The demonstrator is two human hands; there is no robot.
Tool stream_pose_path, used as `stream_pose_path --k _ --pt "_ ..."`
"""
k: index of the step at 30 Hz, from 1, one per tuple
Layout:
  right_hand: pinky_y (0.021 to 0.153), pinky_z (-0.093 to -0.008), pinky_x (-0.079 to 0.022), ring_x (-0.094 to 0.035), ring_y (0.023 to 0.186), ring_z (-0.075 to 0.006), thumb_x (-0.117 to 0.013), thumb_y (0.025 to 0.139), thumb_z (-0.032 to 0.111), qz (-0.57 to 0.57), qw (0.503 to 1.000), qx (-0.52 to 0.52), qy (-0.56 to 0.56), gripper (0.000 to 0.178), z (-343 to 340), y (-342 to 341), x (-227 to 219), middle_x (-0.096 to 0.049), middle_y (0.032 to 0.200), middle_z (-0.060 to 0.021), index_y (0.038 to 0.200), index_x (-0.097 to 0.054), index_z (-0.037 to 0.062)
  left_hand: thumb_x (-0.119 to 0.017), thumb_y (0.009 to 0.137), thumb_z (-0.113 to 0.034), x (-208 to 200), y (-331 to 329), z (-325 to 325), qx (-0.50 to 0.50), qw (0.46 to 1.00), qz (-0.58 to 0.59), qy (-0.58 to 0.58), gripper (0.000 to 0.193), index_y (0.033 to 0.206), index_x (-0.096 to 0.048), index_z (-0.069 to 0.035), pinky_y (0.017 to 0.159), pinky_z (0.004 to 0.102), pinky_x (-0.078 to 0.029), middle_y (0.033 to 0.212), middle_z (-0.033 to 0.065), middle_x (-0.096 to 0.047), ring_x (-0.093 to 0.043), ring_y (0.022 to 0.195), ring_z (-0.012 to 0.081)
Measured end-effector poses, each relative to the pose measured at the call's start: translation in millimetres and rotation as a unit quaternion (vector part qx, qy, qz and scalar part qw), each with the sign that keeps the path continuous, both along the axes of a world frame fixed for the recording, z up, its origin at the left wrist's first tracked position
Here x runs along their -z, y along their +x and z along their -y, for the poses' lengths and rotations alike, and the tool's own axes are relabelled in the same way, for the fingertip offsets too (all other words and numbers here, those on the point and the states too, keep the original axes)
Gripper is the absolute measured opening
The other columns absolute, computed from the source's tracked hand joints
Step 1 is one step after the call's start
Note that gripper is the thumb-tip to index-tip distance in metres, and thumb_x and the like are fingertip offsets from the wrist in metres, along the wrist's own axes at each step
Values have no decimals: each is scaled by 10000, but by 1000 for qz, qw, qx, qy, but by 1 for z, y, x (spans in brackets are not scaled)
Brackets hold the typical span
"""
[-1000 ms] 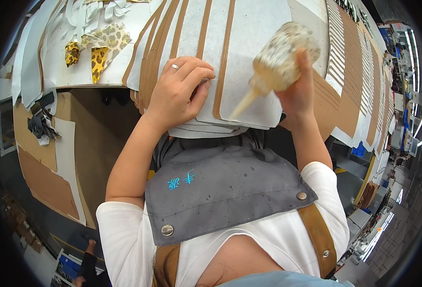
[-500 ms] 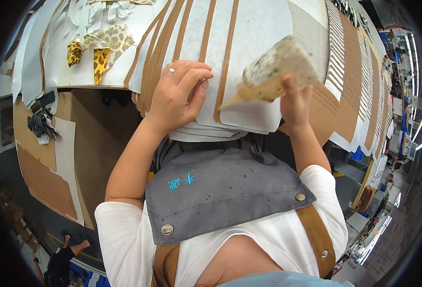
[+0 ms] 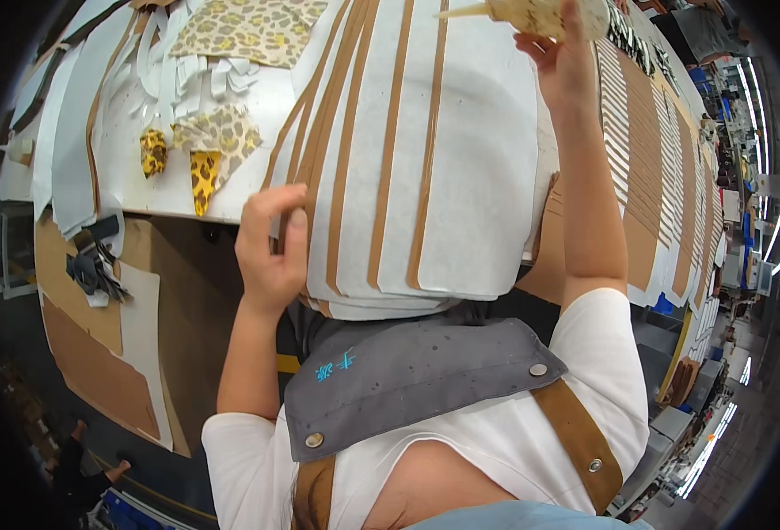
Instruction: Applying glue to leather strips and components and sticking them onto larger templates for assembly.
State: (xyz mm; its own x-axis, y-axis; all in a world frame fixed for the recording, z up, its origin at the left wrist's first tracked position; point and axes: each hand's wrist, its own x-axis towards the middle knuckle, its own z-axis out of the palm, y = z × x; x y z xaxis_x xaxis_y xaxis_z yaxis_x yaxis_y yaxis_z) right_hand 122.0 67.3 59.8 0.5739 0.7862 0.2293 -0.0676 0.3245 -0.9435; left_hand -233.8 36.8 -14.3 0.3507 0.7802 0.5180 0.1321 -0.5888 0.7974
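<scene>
Bottle [image 3: 531, 16], pale and cloudy, sits in the person's right hand [image 3: 571, 75], held out toward the far end of the white sheets [image 3: 478, 177], its thin nozzle [image 3: 465, 11] pointing left. That hand grips it, thumb across the body; the bottle's upper part is cut from sight. The left hand [image 3: 270, 256] is loosely curled, with a gap between thumb and forefinger, near the left edge of the sheets; whether it touches them I can't quite tell. They overlap like a fan, brown strips [image 3: 391, 159] showing along them. Leopard-print pieces [image 3: 253, 35] lie on the table [image 3: 239, 196] farther left.
</scene>
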Motion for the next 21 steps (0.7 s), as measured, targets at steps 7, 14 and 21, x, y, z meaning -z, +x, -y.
stream_pose_path --k 7,14,21 --pt "379 -198 -456 -580 518 -92 -655 810 510 105 994 39 16 543 -91 36 1 -611 776 -55 1081 -534 55 -656 690 -57 -9 8 16 113 972 -167 123 210 896 -644 -92 887 380 -390 1062 25 -626 -555 1020 217" --pt "347 -197 -407 -531 452 -82 -669 810 485 144 989 39 9 510 -127 57 15 -597 709 -39 1029 -558 37 -693 671 -114 1 7 17 129 969 -190 92 195 863 -658 -134 902 373 -361 1078 -14 -626 -535 1042 185" --pt "331 -202 -378 -503 423 -78 -673 836 400 150 988 10 35 424 -146 53 21 -592 678 -34 997 -575 21 -696 677 -131 1 7 17 129 971 -186 73 188 861 -661 -149 899 363 -355 1071 -29 -625 -528 1034 171"
